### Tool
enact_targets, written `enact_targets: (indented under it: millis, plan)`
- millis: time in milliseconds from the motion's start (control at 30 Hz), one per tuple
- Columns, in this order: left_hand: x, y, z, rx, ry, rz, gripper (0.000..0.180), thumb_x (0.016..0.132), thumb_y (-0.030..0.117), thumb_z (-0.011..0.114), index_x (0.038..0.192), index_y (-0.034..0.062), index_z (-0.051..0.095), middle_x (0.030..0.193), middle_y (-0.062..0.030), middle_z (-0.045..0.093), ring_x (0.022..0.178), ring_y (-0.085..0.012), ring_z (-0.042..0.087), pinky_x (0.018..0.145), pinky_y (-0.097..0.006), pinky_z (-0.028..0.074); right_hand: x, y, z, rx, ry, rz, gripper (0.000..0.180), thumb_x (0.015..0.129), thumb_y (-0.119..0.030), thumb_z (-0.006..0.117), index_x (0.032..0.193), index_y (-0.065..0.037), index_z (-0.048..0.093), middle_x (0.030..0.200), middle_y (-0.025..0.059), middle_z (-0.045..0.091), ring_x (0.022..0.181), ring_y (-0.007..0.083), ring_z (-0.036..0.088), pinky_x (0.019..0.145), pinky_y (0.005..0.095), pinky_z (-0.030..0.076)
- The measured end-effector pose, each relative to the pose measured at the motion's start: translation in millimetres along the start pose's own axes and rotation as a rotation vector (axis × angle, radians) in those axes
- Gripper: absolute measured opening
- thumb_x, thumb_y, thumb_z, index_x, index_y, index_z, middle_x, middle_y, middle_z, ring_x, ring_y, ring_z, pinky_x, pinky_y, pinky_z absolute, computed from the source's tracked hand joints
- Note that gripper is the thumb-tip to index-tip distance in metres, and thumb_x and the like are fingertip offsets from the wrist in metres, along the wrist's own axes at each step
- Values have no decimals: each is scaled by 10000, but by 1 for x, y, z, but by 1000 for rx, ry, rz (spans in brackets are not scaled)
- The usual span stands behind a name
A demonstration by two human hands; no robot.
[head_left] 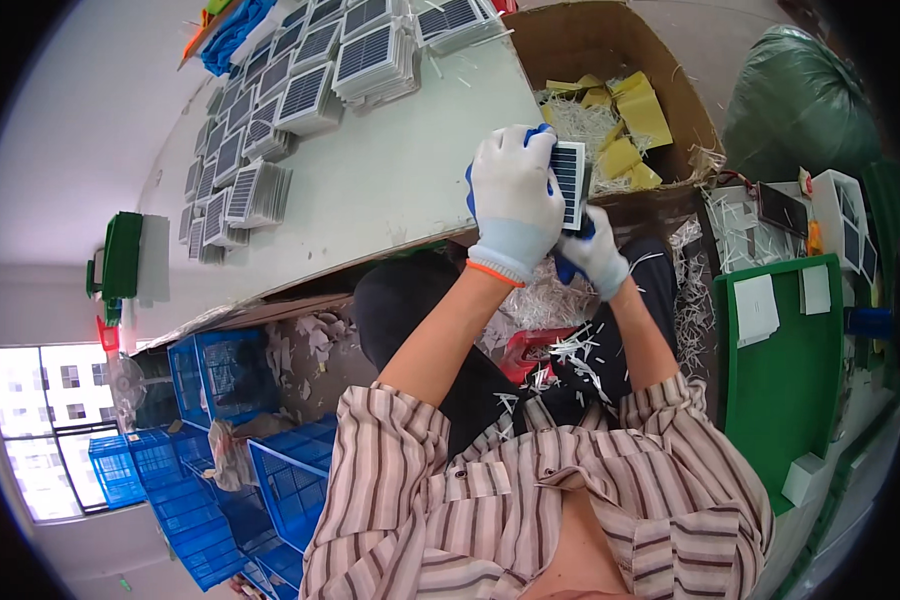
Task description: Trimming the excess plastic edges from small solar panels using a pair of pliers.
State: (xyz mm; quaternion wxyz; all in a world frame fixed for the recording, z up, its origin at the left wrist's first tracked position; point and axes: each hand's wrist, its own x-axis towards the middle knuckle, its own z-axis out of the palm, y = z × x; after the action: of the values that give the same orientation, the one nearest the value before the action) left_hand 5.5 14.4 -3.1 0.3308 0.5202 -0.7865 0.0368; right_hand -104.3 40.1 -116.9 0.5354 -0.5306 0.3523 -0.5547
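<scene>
A small solar panel (570, 184) with dark cells and a white border is held upright over the table's right edge. My left hand (515, 190), in a white glove with blue patches, grips its left side with bent fingers. Below and to the right, my right hand (593, 252), gloved alike, closes on its lower end; part of its fingers is hidden behind the panel. Whether it is one panel or a few together I cannot tell. Thin white strips lie scattered over my lap and between my legs.
Stacks of similar panels (375, 62) stand on the pale table (370, 190) at far left. Beyond my hands is a cardboard box (560, 40) with paper strips and yellow pieces. A green tray (780, 380) lies right, below a green bag (800, 105). Blue crates (175, 500) fill the lower left.
</scene>
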Motion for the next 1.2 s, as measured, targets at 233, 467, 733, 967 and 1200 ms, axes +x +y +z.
enact_targets:
  millis: [233,467,733,967,1200]
  plan:
    - [1,2,-2,56,82,-24,262,747,71,580,1005,57,623,954,-119,578,928,-317,522,812,-418,419,-43,-6,33,-38,168,-14,301,719,-77,716,967,3,563,754,81,622,660,133,597,630,291,480]
    - [1,5,0,136,17,-58,301,737,97,595,1034,56,619,971,-126,575,932,-317,519,822,-416,418,30,4,39,612,448,56,278,941,-245,494,1140,-51,511,1037,70,603,938,160,587,818,298,487]
    - [-1,-3,-7,-102,-6,22,427,699,145,662,1095,24,556,1044,-149,538,1021,-330,485,902,-423,390,58,44,-2,1012,-226,83,430,938,-440,446,1188,-103,540,1036,48,628,882,157,617,786,277,507]
    - [-3,-6,-8,72,-48,-9,361,694,45,609,1053,50,572,1017,-140,555,981,-341,506,857,-427,409,21,-12,-17,-3,18,8,82,797,-72,628,852,-15,609,679,6,607,610,67,565,550,229,456]
    - [-1,-7,0,62,10,-12,347,679,43,617,1025,40,583,982,-139,553,948,-334,506,837,-415,405,-31,-24,1,-371,-566,15,255,749,-4,638,993,-21,567,829,56,626,702,125,612,630,270,512]
